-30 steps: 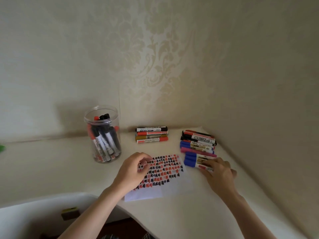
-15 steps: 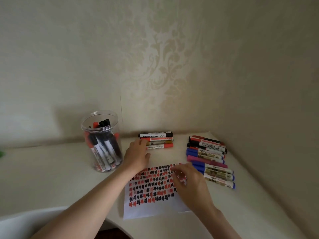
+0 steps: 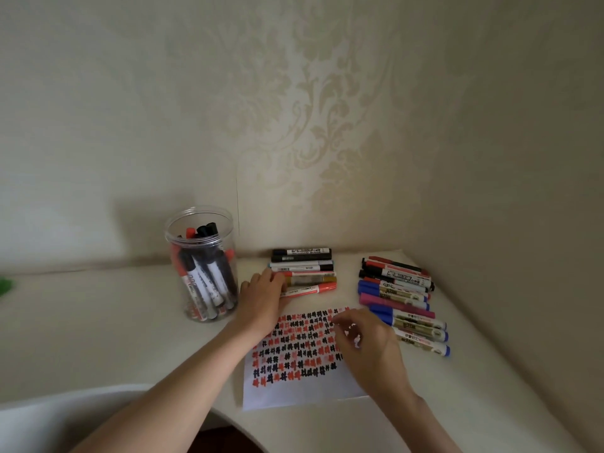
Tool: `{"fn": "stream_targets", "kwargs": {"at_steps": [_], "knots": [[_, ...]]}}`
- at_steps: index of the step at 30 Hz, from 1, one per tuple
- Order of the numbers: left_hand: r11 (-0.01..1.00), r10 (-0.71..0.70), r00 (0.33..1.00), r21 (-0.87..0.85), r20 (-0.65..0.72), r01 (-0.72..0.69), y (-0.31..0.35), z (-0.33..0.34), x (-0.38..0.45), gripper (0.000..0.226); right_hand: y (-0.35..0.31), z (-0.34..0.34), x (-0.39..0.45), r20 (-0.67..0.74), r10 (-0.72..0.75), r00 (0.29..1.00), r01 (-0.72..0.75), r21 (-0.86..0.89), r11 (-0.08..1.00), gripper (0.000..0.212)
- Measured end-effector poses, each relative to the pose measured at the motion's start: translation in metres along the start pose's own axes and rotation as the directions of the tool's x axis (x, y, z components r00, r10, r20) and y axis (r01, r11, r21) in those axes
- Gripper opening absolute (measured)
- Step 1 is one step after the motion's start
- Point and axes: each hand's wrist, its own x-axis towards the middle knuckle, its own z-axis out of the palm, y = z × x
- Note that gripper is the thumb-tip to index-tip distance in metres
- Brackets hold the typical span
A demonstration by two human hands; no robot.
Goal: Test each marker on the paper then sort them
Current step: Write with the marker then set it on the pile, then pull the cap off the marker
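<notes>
A white paper [image 3: 294, 390] covered with red and black test marks lies on the cream table [image 3: 98, 338]. Behind it, several capped markers [image 3: 304, 266] lie in a row. My left hand [image 3: 261, 302] reaches there, fingers lying on the left ends of the gold and red markers [image 3: 310, 289]; no grip shows. My right hand [image 3: 369, 351] sits over the paper's right part, fingers loosely curled, holding nothing. To its right, a second group of blue, pink, red and black markers [image 3: 402, 299] lies side by side.
A clear plastic jar [image 3: 202, 273] with several red and black markers stands at the left of the paper. Walls close the table at the back and right. The table's front edge curves inward at the lower left. A green scrap [image 3: 5, 286] shows at the far left.
My left hand left the paper and reached to the middle row of markers. My right hand drew away from the blue markers and came over the paper. The view shifted slightly.
</notes>
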Motion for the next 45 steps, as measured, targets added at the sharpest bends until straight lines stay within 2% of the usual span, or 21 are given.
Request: {"fn": "stream_targets", "kwargs": {"at_steps": [4, 10, 13, 15, 17, 18, 19, 21, 23, 25, 27, 30, 32, 36, 39, 45], "knots": [[0.985, -0.004, 1.000, -0.171, 0.011, 0.006, 0.008, -0.012, -0.009, 0.023, -0.008, -0.003, 0.000, 0.020, 0.021, 1.000, -0.020, -0.024, 1.000, 0.026], [0.920, 0.004, 0.996, -0.390, -0.090, -0.039, 0.038, -0.051, -0.039, 0.013, -0.019, -0.015, 0.010, -0.004, -0.007, 1.000, 0.007, -0.028, 1.000, 0.056], [0.855, 0.037, 0.992, -0.510, -0.121, -0.094, 0.052, -0.066, -0.065, 0.010, -0.026, -0.014, 0.014, -0.067, -0.084, 0.994, 0.077, -0.093, 0.993, 0.044], [0.759, 0.074, 0.991, -0.638, -0.110, -0.128, 0.055, -0.072, -0.079, 0.014, -0.028, -0.013, 0.012, -0.109, -0.123, 0.986, 0.110, -0.124, 0.986, 0.032], [0.625, 0.161, 0.987, -0.773, -0.006, -0.107, 0.051, -0.075, -0.088, 0.027, -0.028, -0.014, 0.009, -0.129, -0.135, 0.982, 0.116, -0.144, 0.983, 0.023], [0.609, 0.208, 0.976, -0.789, 0.059, -0.082, 0.046, -0.074, -0.092, 0.033, -0.029, -0.016, 0.007, -0.144, -0.116, 0.983, 0.099, -0.123, 0.987, 0.018], [0.638, 0.230, 0.968, -0.767, 0.105, -0.069, 0.039, -0.071, -0.093, 0.036, -0.030, -0.019, 0.006, -0.162, -0.052, 0.985, 0.044, -0.055, 0.998, 0.012], [0.742, 0.184, 0.976, -0.667, 0.116, -0.061, 0.024, -0.058, -0.095, 0.034, -0.032, -0.025, 0.004, -0.106, 0.225, 0.969, -0.198, 0.218, 0.956, 0.005], [0.803, 0.101, 0.991, -0.595, 0.085, -0.031, 0.016, -0.048, -0.095, 0.031, -0.034, -0.026, -0.001, 0.079, 0.460, 0.884, -0.437, 0.485, 0.758, 0.016], [0.840, 0.087, 0.995, -0.541, 0.052, -0.045, 0.020, -0.046, -0.094, 0.034, -0.039, -0.025, -0.006, 0.216, 0.548, 0.808, -0.548, 0.616, 0.566, 0.018], [0.867, 0.160, 0.987, -0.480, 0.015, -0.133, 0.031, -0.047, -0.095, 0.040, -0.045, -0.023, -0.011, 0.256, 0.553, 0.793, -0.567, 0.643, 0.515, 0.017], [0.852, 0.277, 0.960, -0.454, -0.033, -0.261, 0.046, -0.046, -0.094, 0.037, -0.054, -0.021, -0.017, 0.283, 0.495, 0.822, -0.546, 0.639, 0.542, 0.016], [0.839, 0.287, 0.957, -0.474, -0.032, -0.268, 0.050, -0.044, -0.091, 0.032, -0.059, -0.021, -0.019, 0.288, 0.459, 0.840, -0.530, 0.611, 0.588, 0.016], [0.856, 0.268, 0.963, -0.458, -0.002, -0.240, 0.046, -0.040, -0.087, 0.025, -0.064, -0.022, -0.018, 0.292, 0.477, 0.829, -0.541, 0.634, 0.553, 0.022], [0.873, 0.280, 0.960, -0.420, 0.015, -0.248, 0.044, -0.039, -0.091, 0.025, -0.067, -0.019, -0.019, 0.291, 0.472, 0.832, -0.545, 0.590, 0.596, 0.020], [0.858, 0.330, 0.943, -0.432, 0.045, -0.279, 0.037, -0.035, -0.093, 0.022, -0.074, -0.013, -0.021, 0.261, 0.355, 0.898, -0.440, 0.572, 0.692, 0.016]]}}
